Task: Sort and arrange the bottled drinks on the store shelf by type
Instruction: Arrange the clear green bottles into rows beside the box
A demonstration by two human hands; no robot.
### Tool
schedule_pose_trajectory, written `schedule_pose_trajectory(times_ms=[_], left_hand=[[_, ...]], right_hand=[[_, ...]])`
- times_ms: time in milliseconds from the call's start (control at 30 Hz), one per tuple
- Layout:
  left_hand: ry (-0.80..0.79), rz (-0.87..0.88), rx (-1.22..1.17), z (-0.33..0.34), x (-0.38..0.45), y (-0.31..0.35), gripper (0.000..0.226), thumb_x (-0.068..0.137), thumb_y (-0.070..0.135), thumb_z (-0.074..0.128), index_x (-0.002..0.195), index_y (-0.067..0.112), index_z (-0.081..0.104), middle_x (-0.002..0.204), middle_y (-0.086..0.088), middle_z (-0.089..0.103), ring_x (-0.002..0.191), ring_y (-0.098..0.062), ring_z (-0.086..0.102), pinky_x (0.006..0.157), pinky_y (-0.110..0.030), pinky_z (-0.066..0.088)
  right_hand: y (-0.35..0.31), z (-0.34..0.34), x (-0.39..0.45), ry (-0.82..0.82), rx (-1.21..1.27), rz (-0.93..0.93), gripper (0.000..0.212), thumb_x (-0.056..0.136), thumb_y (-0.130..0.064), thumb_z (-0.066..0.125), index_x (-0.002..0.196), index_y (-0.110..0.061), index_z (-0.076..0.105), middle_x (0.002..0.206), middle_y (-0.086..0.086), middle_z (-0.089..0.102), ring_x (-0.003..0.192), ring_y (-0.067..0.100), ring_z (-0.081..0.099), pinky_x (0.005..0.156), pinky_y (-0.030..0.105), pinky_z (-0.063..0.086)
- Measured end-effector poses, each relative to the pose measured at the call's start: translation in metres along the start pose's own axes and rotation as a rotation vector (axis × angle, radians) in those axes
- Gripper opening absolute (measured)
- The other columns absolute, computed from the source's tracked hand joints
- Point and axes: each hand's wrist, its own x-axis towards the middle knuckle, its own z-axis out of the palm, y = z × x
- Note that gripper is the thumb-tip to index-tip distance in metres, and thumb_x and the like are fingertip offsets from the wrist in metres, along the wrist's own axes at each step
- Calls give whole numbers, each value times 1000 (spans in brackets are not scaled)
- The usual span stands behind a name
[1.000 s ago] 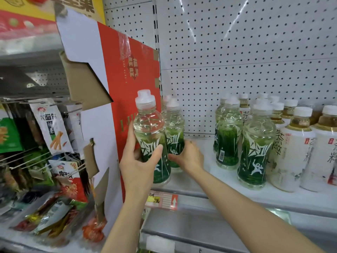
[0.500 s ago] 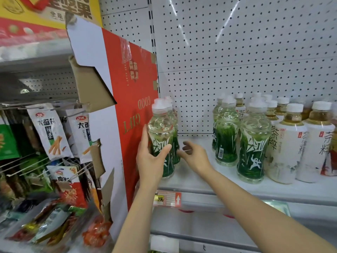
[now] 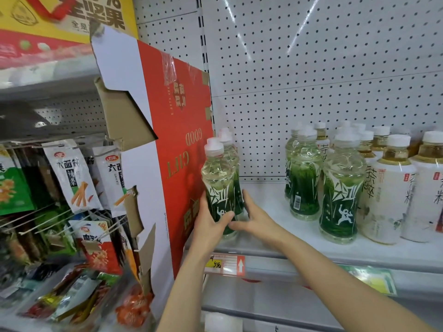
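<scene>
left hand (image 3: 211, 226) grips the full, heavy-looking clear plastic green-label bottle (image 3: 219, 185) at its slick pinched waist beside the red cardboard divider (image 3: 177, 144), right hand (image 3: 254, 219) loose-fingered, steadying.

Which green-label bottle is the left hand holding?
The front green-label bottle at the shelf's left end, beside the red cardboard divider; the left hand wraps its lower half.

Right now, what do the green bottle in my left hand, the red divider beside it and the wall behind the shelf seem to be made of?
Green bottle: clear glossy plastic, likely; the liquid shows through, and it has a white cap and a printed sleeve.
Red divider: cardboard, printed red; brown torn edges and taped seams show.
Back wall: white pegboard, probably painted metal; evenly punched holes, faint sheen.
</scene>
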Motion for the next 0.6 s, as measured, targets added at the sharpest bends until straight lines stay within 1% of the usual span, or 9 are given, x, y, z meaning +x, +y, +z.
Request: schedule_pose_trajectory(times_ms=[67, 133, 233, 300, 367, 400, 467, 533, 600], left_hand=[[-37, -29, 9, -2, 3, -5, 78, 89, 13, 73, 153, 26, 30, 136, 10, 56, 128, -10, 53, 99, -24, 46], [-52, -56, 6, -4, 7, -7, 71, 89, 15, 73, 148, 28, 36, 132, 10, 59, 124, -9, 56, 102, -30, 47], [-5, -43, 9, -1, 3, -6, 70, 86, 18, 77, 144, 31, 40, 135, 6, 60, 126, -14, 57, 102, -34, 48], [263, 22, 128, 6, -10, 3, 78, 85, 22, 78, 150, 21, 37, 147, -2, 51, 136, -19, 47, 110, -40, 43], [596, 301, 188, 20, -29, 27, 64, 88, 19, 74, 145, 12, 45, 144, -6, 50, 133, -19, 45, 112, -36, 38], [661, 470, 187, 30, -36, 41, 52, 89, 17, 71, 138, 9, 53, 136, -5, 54, 127, -17, 47, 111, -30, 36], [510, 635, 145, 55, -43, 66, 40, 90, 18, 66, 130, 13, 60, 127, 2, 58, 121, -10, 51, 108, -23, 38], [200, 542, 91, 80, -43, 89, 40, 93, 25, 64, 133, 23, 57, 128, 13, 55, 121, -4, 52, 107, -27, 42], [-37, 406, 101, 105, -37, 108, 53, 94, 37, 65, 142, 28, 46, 135, 15, 49, 123, -2, 49, 108, -30, 43]], right_hand=[[0, 6, 3, -1, -41, -21, 89, 77, -13, 74, 147, -36, 24, 136, -12, 47, 123, 5, 53, 99, 18, 45], [-2, 11, 2, 30, -98, -40, 88, 72, -23, 71, 148, -33, 28, 141, -6, 44, 125, 11, 51, 105, 28, 44], [-6, 10, -1, 51, -161, -51, 82, 78, -25, 70, 149, -33, 28, 140, -5, 52, 118, 9, 58, 100, 26, 49], [-7, 5, -11, 111, -435, -71, 78, 87, -26, 68, 153, -25, 25, 143, -2, 51, 124, 16, 55, 100, 24, 45], [-5, -5, -26, 331, -899, -212, 72, 86, -27, 70, 148, -12, 38, 138, 4, 55, 127, 24, 54, 104, 32, 43], [-5, -10, -36, 405, -1070, -296, 65, 79, -26, 75, 137, -8, 52, 128, 7, 62, 119, 27, 60, 98, 36, 49], [6, -24, -53, 456, -1200, -437, 46, 65, -22, 77, 109, -9, 69, 102, 6, 70, 98, 29, 67, 82, 39, 55], [19, -36, -73, 474, -1242, -472, 34, 57, -21, 76, 90, -13, 74, 85, 3, 70, 87, 26, 67, 74, 36, 51], [27, -45, -95, 501, -1252, -463, 17, 61, -19, 70, 77, -14, 73, 74, 3, 69, 76, 26, 66, 67, 36, 52]])
